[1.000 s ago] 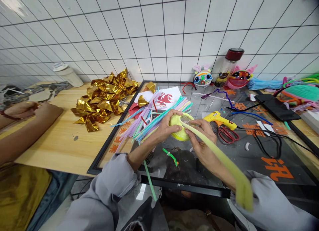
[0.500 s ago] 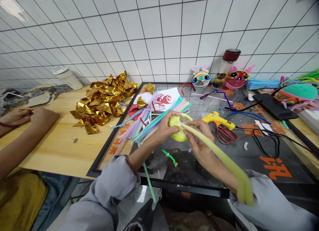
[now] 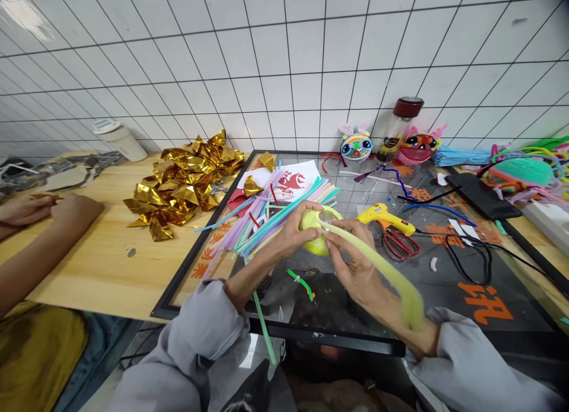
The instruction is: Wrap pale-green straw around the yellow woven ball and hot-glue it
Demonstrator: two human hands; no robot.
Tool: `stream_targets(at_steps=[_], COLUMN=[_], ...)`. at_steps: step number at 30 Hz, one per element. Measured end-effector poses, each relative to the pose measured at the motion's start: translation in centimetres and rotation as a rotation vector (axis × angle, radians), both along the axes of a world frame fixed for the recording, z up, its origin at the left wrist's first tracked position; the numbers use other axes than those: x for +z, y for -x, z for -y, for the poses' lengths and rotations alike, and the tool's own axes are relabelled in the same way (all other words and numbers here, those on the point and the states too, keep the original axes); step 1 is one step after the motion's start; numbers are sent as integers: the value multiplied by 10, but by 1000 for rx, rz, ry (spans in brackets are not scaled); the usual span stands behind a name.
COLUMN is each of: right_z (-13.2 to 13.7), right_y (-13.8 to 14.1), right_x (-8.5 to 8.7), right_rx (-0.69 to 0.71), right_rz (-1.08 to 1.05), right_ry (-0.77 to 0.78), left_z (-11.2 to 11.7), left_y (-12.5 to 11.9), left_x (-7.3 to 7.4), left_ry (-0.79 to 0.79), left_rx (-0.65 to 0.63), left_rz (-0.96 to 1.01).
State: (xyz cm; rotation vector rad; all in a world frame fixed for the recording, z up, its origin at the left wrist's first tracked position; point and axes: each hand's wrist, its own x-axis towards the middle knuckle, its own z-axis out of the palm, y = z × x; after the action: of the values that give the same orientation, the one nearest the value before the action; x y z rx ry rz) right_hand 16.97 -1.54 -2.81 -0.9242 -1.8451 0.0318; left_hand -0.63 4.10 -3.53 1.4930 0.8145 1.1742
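Between my hands is a round clear piece wrapped in yellow pipe cleaner (image 3: 316, 246), with part of its clear surface still showing on top. My left hand (image 3: 299, 229) grips it from the left, thumb on the wrapped side. My right hand (image 3: 351, 255) pinches a fuzzy yellow pipe cleaner strip (image 3: 377, 261) against the right rim. The loose end of that strip arches over my right wrist and is blurred. To the right lie a yellow glue gun (image 3: 386, 217) and red-handled scissors (image 3: 400, 245). A bundle of pastel pipe cleaners (image 3: 267, 216) lies just left of my hands.
Gold foil pieces (image 3: 182, 181) are heaped on the wooden table at left, beside another person's hands (image 3: 66, 213). Two decorated animal heads, one white (image 3: 355, 146) and one red (image 3: 416, 148), flank a bottle (image 3: 393, 133) by the wall. A black cord (image 3: 471, 275) loops at right.
The loose end of the yellow strip has swung left and up over my right forearm. Both hands keep their hold on the wrapped piece. The view has shifted slightly.
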Motion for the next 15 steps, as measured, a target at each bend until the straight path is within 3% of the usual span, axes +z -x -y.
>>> stream_targets(at_steps=[8,11,15], right_z=[-2,-4,-8], right_y=[-8,-7,-2], right_x=[4,14,31], right_rx=[60,28,69], right_rz=[-129,-147,18], right_ry=[91,9,-112], left_z=[1,0,2], left_y=[1,-1,-3], left_x=[5,5,7], left_ry=[-91,-101,-150], left_rx=[26,51,60], left_rz=[-98,-143,-161])
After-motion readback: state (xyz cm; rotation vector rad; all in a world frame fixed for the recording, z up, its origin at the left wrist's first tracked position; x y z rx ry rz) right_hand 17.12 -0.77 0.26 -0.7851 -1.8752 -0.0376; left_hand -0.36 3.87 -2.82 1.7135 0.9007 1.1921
